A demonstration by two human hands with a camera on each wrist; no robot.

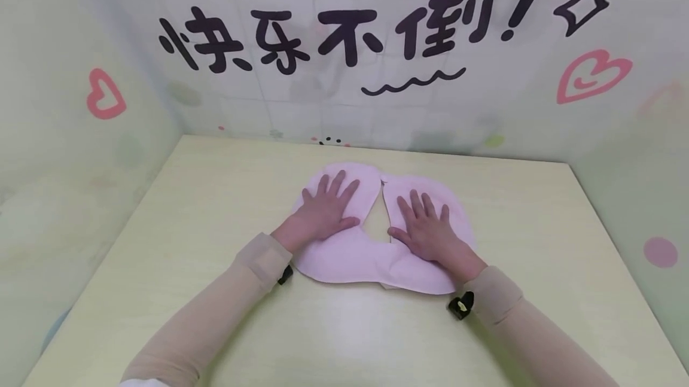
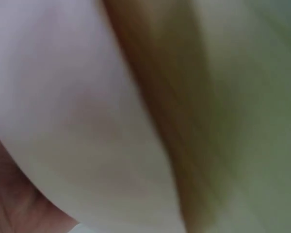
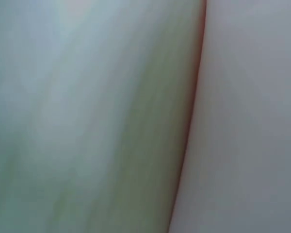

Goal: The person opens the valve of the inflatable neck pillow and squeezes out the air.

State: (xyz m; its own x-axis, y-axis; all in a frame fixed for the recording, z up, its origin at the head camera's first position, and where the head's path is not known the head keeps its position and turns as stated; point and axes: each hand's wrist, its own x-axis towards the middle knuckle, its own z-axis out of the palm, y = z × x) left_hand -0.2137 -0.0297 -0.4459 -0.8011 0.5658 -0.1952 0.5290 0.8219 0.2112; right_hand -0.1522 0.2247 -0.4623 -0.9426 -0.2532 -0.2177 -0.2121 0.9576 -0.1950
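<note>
A pink U-shaped cloth piece [image 1: 350, 261], much like a bib, lies flat on the table with its two ends meeting at the far side around a narrow gap. My left hand [image 1: 325, 212] rests on its left lobe, fingers spread and straight. On the right lobe my right hand [image 1: 430, 234] lies palm down, its fingers also spread. In the left wrist view the pale cloth [image 2: 77, 107] fills the left side, blurred, with part of the hand [image 2: 19, 208] at the lower corner. The right wrist view shows the cloth's edge [image 3: 247, 121] up close.
The pale wooden table [image 1: 344, 339] extends around the cloth on all sides. Behind it hangs a light backdrop [image 1: 323, 100] with large black characters and pink hearts, and similar sheets flank both sides. A black wrist device [image 1: 460, 305] sits below the right cuff.
</note>
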